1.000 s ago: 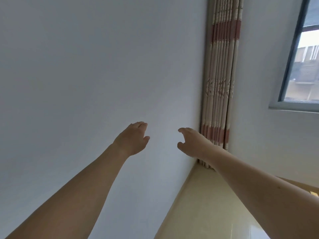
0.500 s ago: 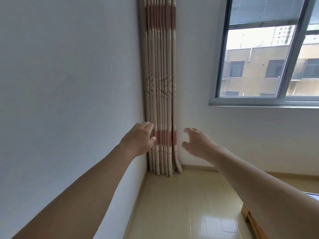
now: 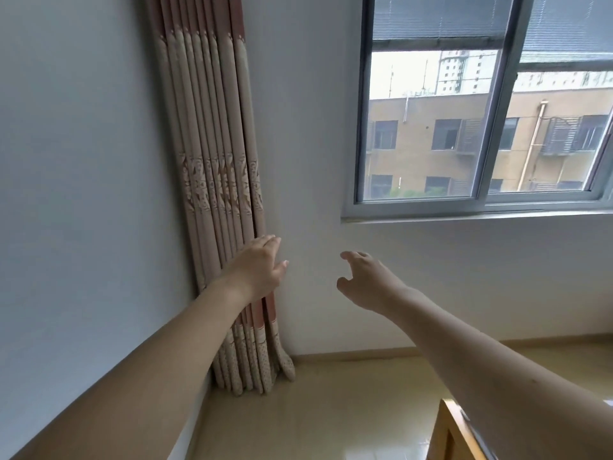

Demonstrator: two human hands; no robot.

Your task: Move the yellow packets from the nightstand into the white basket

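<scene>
Both arms stretched forward at a bare wall corner: left hand (image 3: 257,270) relaxed and loosely spread before the folded curtain (image 3: 212,194), right hand (image 3: 363,280) half-curled with thumb apart, neither holding anything. No yellow packets, nightstand or white basket in view, only a wooden edge (image 3: 446,426) at near right below the window (image 3: 481,127), so their place cannot be told. Judged from the task alone: packets likely light, thin and crinkly, perhaps slippery; best pinched at an edge or gathered flat between fingers and thumb.
</scene>
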